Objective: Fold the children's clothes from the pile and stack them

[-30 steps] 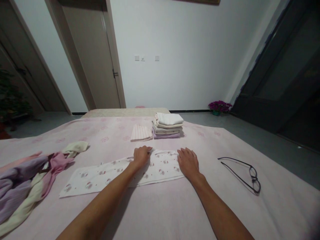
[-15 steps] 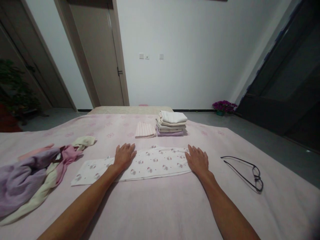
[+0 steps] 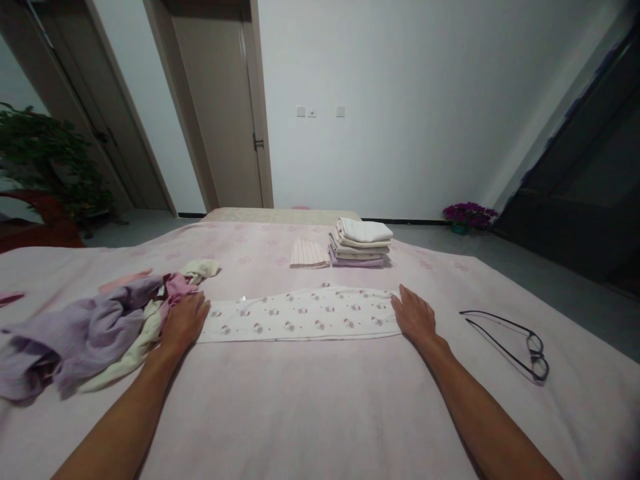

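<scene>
White pants [image 3: 300,317] with a small red-and-grey print lie folded lengthwise in a long strip across the bed. On their left end rests my left hand [image 3: 187,320], palm down with its fingers stretched and close together; it covers that end. My right hand [image 3: 416,313] lies flat at the right end, fingers extended, touching the cloth's edge. Just beyond my left hand is a loose heap of clothes, with a lilac garment [image 3: 100,327], a pink one and a cream one.
A stack of folded clothes [image 3: 361,243] stands at the far side of the bed [image 3: 310,407]. Beside it lies a folded striped cloth [image 3: 309,254]. Black-framed glasses [image 3: 535,357] rest to the right of my right hand.
My left hand has slid left along the pants from near their middle to the left end. My right hand stays at the right end. The view has shifted left.
</scene>
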`<act>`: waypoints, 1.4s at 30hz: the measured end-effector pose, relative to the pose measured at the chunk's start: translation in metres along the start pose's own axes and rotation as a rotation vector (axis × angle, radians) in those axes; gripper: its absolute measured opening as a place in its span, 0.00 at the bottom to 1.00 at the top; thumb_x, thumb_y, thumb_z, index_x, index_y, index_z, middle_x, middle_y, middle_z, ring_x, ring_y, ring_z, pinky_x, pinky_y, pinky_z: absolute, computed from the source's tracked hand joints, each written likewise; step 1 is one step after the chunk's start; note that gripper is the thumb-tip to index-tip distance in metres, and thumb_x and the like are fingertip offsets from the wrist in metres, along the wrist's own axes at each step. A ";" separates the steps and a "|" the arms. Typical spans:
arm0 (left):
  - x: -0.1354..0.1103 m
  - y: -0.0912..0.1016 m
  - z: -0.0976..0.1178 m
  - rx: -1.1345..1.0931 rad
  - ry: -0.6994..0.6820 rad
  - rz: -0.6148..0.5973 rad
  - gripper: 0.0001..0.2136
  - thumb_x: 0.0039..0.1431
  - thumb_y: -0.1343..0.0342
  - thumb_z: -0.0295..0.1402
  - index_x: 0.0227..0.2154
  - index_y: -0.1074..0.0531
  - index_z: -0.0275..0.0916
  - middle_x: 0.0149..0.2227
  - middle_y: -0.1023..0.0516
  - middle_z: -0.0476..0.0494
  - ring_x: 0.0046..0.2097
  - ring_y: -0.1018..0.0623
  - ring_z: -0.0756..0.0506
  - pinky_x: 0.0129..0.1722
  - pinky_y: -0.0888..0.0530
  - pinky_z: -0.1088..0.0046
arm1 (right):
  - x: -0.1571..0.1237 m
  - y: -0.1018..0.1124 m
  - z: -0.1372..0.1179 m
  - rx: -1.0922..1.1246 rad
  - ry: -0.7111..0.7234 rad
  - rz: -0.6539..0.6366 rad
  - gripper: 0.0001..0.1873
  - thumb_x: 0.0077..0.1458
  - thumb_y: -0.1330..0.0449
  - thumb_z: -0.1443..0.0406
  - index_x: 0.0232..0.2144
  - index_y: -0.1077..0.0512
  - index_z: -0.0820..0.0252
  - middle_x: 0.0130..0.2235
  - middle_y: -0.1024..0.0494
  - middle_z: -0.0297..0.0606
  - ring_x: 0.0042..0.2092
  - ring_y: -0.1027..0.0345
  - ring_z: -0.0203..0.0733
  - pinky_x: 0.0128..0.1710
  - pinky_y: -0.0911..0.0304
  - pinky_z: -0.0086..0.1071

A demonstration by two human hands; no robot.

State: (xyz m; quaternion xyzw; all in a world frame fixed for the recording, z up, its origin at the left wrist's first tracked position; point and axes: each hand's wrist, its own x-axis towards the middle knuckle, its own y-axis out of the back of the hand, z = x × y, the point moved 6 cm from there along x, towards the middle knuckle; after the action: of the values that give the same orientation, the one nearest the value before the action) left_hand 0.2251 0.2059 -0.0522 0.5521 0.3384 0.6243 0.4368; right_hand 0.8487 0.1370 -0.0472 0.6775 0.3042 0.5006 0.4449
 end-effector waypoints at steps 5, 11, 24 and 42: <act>-0.031 0.028 0.050 -0.184 -0.198 0.144 0.17 0.69 0.57 0.41 0.47 0.25 0.42 0.51 0.22 0.39 0.57 0.27 0.39 0.61 0.34 0.59 | -0.023 0.041 -0.021 0.153 0.227 0.084 0.17 0.65 0.49 0.60 0.48 0.24 0.56 0.51 0.22 0.43 0.52 0.33 0.49 0.53 0.41 0.40; -0.070 0.029 0.161 -0.476 -0.492 -0.059 0.11 0.68 0.51 0.38 0.40 0.22 0.45 0.42 0.20 0.41 0.45 0.23 0.43 0.47 0.26 0.67 | -0.053 0.058 -0.058 0.212 0.576 -0.105 0.14 0.64 0.47 0.64 0.32 0.21 0.55 0.37 0.20 0.37 0.41 0.31 0.43 0.45 0.39 0.33; -0.075 0.014 0.248 -0.220 -0.689 -0.184 0.06 0.66 0.45 0.31 0.34 0.24 0.40 0.37 0.21 0.45 0.39 0.25 0.45 0.37 0.32 0.70 | -0.064 0.060 -0.068 0.294 0.757 -0.122 0.11 0.63 0.43 0.66 0.34 0.21 0.55 0.38 0.19 0.39 0.40 0.29 0.43 0.43 0.37 0.34; -0.089 0.013 0.242 -0.187 -0.802 0.093 0.07 0.69 0.50 0.30 0.35 0.29 0.39 0.32 0.23 0.46 0.34 0.27 0.46 0.35 0.34 0.68 | -0.063 0.071 -0.067 0.372 0.629 -0.111 0.09 0.52 0.46 0.74 0.30 0.29 0.58 0.32 0.26 0.36 0.35 0.33 0.40 0.39 0.41 0.31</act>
State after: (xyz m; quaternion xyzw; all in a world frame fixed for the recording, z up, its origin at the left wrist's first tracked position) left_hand 0.4625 0.1049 -0.0367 0.7242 0.0577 0.4071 0.5536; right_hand 0.7625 0.0735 -0.0019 0.5422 0.5483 0.5955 0.2252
